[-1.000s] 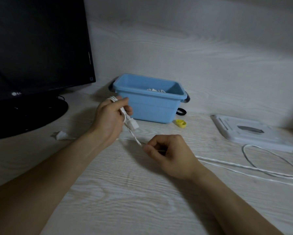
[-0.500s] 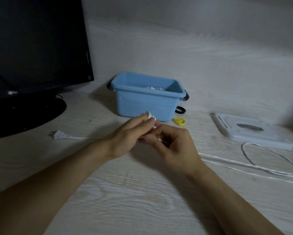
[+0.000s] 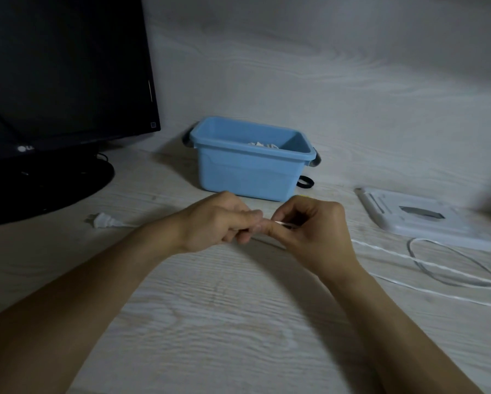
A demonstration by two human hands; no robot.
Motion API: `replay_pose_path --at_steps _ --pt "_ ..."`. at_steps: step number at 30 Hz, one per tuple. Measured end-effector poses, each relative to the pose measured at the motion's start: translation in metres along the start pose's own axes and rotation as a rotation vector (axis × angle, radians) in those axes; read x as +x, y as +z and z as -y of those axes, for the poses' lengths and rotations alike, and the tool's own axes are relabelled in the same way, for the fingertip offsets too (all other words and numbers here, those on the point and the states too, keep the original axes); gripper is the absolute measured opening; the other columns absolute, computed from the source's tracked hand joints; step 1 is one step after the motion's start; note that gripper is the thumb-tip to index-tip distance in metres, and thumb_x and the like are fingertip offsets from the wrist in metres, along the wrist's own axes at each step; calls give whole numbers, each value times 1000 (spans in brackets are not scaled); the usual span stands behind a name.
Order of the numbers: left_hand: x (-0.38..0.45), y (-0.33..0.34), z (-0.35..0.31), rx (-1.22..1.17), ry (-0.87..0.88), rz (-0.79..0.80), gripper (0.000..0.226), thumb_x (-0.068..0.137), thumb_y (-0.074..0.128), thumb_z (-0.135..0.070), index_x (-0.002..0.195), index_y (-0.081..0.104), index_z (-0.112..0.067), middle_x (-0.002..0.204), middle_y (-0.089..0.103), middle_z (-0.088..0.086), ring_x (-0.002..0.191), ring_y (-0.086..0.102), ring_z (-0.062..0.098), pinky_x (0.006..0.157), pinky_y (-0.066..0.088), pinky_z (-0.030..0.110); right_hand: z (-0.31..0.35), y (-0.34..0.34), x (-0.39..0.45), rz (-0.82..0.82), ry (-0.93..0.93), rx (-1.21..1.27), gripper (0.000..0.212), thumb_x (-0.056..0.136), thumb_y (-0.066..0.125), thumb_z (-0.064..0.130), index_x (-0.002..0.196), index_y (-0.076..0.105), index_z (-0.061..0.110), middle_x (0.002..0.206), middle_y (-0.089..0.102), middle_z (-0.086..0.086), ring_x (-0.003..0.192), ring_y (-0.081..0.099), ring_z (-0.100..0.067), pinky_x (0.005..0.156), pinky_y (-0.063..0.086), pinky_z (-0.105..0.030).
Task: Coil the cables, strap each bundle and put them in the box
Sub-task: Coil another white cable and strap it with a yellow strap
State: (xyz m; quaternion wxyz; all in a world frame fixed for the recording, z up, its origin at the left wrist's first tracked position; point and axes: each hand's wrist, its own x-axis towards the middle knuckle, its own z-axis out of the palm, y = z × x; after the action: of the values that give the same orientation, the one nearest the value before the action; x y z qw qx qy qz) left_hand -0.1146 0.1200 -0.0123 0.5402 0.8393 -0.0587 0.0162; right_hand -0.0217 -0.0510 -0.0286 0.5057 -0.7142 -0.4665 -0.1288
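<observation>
Cable pinched by both hands; blue box holds white bundle.

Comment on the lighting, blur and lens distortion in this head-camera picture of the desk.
Head view: dim, bluish light; the monitor is almost solid black; wide-angle bending curves the back wall's wood grain; left hand and right hand are slightly soft where they meet on the white cable; the blue box stays sharp.

Two hands are counted, the left hand and the right hand. One white cable, one plug, one blue box, one monitor, one white lid and one black strap are seen.
</observation>
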Motion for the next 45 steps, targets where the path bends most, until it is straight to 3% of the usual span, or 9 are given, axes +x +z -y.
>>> replay_pose_path --at_steps 8,13,18,24,30,33,37,41,45 --pt "8 -27 15 -116 46 -394 38 87 53 -39 79 53 -2 68 30 11 44 20 7 37 18 15 -19 -21 7 -58 71 -96 24 73 74 52 71 72 28 66 71 8 60 65 -14 59 50 -27" --pt "17 -44 30 -93 18 -841 48 81 51 -58 50 48 -22 48 33 -4 43 25 14 49 19 27 -29 -26 9 -62 105 -180 21 80 64 55 71 66 37 59 62 15 55 54 -8 55 41 -19" --pt "24 -41 38 -15 101 -1233 49 99 43 -43 55 48 -22 49 43 -8 50 40 11 55 33 29 -32 -26 9 -38 90 -244 32 87 60 52 75 70 25 57 58 13 55 51 -6 53 33 -13" --pt "11 -82 41 -377 -86 -1573 46 101 41 -42 62 54 -21 60 53 -3 57 52 11 59 43 26 -42 -29 8 -17 159 -400 34 94 64 40 71 66 16 50 48 12 50 45 -8 53 33 -26" --pt "7 -81 37 -585 -214 -1151 43 102 43 -34 61 38 -20 35 30 -10 26 23 6 32 13 13 -38 -16 6 80 256 -387 17 96 63 22 108 69 13 77 63 1 68 55 -15 67 37 -25" --pt "12 -51 26 -473 -211 -884 46 103 43 -35 61 38 -17 35 26 -8 27 18 5 33 11 11 -35 -9 4 130 298 -446 54 90 68 35 138 51 18 114 63 -8 105 58 -21 87 42 -29" --pt "16 -23 20 -471 -219 -616 50 103 42 -36 56 34 -19 40 22 -7 29 15 5 37 9 10 -29 -4 3 164 281 -534 88 80 62 60 154 26 30 158 28 -8 145 22 -27 117 18 -47" --pt "17 -11 16 -577 -256 -392 61 102 38 -36 43 33 -25 40 16 -8 30 11 5 40 2 18 -20 9 -3 226 128 -125 61 94 62 44 148 40 27 146 49 3 134 42 -9 112 32 -28" --pt "11 -16 14 -800 -230 -245 53 97 38 -35 45 31 -25 40 15 -8 35 7 8 39 3 22 -13 17 -5 302 117 44 23 101 54 33 101 69 16 87 71 7 84 66 -10 78 52 -27"
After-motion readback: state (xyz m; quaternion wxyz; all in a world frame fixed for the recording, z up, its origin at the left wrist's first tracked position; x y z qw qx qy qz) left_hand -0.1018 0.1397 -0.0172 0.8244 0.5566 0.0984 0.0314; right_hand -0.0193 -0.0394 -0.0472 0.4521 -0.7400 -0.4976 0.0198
